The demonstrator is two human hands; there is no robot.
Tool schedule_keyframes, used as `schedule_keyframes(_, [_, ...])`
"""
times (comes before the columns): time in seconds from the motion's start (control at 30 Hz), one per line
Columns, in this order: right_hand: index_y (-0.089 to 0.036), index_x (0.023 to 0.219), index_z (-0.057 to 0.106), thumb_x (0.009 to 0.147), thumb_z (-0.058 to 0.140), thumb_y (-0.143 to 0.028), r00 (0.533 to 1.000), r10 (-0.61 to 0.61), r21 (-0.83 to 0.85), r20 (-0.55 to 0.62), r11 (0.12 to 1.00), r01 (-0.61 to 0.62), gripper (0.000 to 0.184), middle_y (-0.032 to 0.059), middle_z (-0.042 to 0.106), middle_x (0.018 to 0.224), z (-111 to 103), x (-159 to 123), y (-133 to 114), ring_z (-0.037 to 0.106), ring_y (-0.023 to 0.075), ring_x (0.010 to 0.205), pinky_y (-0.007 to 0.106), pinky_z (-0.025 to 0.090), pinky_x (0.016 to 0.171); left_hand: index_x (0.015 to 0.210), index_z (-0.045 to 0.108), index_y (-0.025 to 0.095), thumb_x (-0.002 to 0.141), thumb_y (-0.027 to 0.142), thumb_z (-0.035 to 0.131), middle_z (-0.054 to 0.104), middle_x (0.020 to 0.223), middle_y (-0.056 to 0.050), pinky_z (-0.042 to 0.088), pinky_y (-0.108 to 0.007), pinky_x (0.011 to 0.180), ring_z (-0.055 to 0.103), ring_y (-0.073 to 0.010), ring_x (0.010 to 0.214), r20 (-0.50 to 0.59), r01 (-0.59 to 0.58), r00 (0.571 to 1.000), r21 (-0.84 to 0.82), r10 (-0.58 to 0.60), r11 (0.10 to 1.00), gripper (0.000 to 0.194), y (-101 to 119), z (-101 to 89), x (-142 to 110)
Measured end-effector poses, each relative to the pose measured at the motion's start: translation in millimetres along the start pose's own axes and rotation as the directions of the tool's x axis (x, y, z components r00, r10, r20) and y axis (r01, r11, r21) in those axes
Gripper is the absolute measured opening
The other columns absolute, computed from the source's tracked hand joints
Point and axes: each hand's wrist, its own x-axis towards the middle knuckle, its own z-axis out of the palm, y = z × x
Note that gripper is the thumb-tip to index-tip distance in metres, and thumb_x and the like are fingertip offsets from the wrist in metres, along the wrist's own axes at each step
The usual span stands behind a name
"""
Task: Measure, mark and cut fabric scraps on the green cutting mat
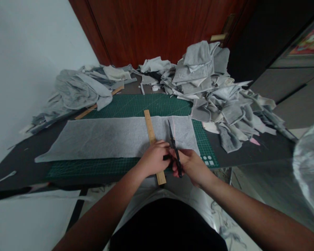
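A long grey fabric strip [107,137] lies across a green cutting mat [136,104]. A wooden ruler [149,129] rests across the strip, running towards me. My left hand [154,158] is closed over the near part of the ruler and the fabric's front edge. My right hand [191,165] grips black scissors [174,144], whose blades point away from me over the fabric, just right of the ruler. A thin pink line [174,127] is marked on the fabric beside the blades.
A big heap of grey and white fabric pieces [211,87] fills the back right of the dark table [21,157]. More crumpled cloth [75,89] and a second wooden stick [94,106] lie at the back left. A clear plastic bag [310,167] is at right.
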Motion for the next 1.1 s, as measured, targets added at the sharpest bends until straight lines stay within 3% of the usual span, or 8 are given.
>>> schedule_keyframes(0.17, [-0.015,0.071,0.060,0.074,0.076,-0.069,1.000,-0.028,0.027,-0.006,0.999,0.028,0.056,0.0014,0.061,0.052,2,0,1,0.057,0.0106,0.041,0.019,0.037,0.037,0.061,0.066,0.018,0.079,0.002,0.064,0.060,0.075,-0.002,0.049,-0.034,0.080,0.056,-0.0194,0.081,0.003,-0.002,1.000,0.005,0.002,1.000,0.024,-1,-0.2,1])
schedule_keyframes(0.53, [-0.015,0.065,0.060,0.089,0.066,-0.059,0.999,-0.031,0.003,-0.012,1.000,0.031,0.050,0.0026,0.061,0.052,1,8,-13,0.057,0.0090,0.040,0.017,0.037,0.036,0.063,0.067,0.019,0.075,-0.005,0.064,0.065,0.073,0.000,0.050,-0.036,0.086,0.061,-0.0192,0.083,-0.028,-0.044,0.999,-0.053,0.043,0.998,0.027,-2,-1.0,1])
schedule_keyframes(0.77, [-0.014,0.063,0.061,0.085,0.071,-0.060,0.999,-0.050,0.001,0.000,0.999,0.050,0.052,0.0018,0.061,0.051,-1,11,-12,0.057,0.0085,0.041,0.016,0.037,0.036,0.067,0.070,0.019,0.073,-0.006,0.067,0.066,0.076,-0.001,0.050,-0.034,0.083,0.062,-0.0201,0.086,-0.031,-0.017,0.999,-0.049,0.015,0.999,0.026,-4,0.6,1])
schedule_keyframes(1.1, [-0.014,0.059,0.061,0.089,0.066,-0.060,0.999,-0.053,-0.042,0.007,0.998,0.054,0.055,0.0039,0.062,0.050,-5,26,-21,0.055,0.0088,0.040,0.018,0.036,0.036,0.075,0.071,0.019,0.081,0.006,0.075,0.071,0.084,-0.001,0.050,-0.034,0.086,0.063,-0.0201,0.091,-0.059,-0.079,0.995,-0.051,0.076,0.996,0.015,-7,1.1,1])
